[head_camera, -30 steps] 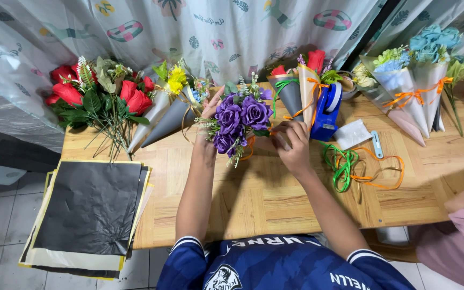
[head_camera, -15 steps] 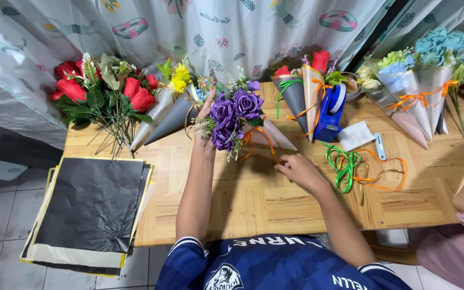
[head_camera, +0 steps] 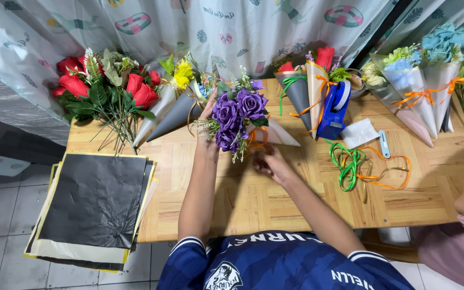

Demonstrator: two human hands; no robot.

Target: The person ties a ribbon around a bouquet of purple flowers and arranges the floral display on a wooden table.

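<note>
Left hand (head_camera: 209,110) clamped on purple rose bouquet (head_camera: 236,119), held upright above tabletop (head_camera: 275,198) near far edge. Right hand (head_camera: 269,161) just beside bouquet base, fingers curled around orange ribbon (head_camera: 254,138); grip blurred. Green ribbon (head_camera: 346,164) lies right of it; red roses (head_camera: 100,88) at far left corner.

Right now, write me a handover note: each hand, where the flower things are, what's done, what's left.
Left hand: holds the purple rose bouquet upright over the wooden table, grip shut around its stems.
Right hand: low by the bouquet's base, at the orange ribbon; blurred, so its grip cannot be told.
Placed: loose red roses at the table's far left, black paper sheets hanging over the left edge, green and orange ribbon pile to the right, blue tape dispenser behind.
Done: several wrapped cones lie along the back.
Left: the purple bouquet's ribbon looks not yet tied; red roses unwrapped.
</note>
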